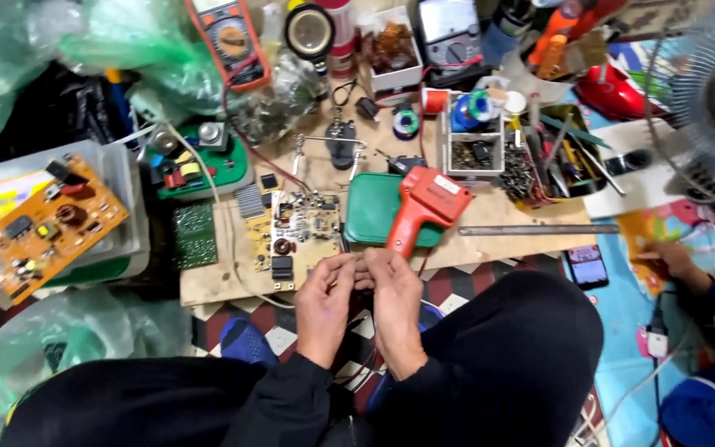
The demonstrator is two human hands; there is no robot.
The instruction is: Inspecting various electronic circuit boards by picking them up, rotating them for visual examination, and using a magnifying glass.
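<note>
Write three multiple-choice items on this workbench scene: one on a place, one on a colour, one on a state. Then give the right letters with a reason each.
1. Where does the soldering gun lie?
A. on the green tray
B. on the floor
C. in the person's lap

2. What colour is the circuit board on the grey box at the far left?
A. blue
B. orange
C. white

3. How are the left hand and right hand placed?
A. far apart
B. flat on the board
C. close together, fingertips meeting over something too small to tell

Answers: 1 A, the gun rests across the tray. 2 B, its face is plainly orange. 3 C, both hands meet just before the wooden board.
</note>
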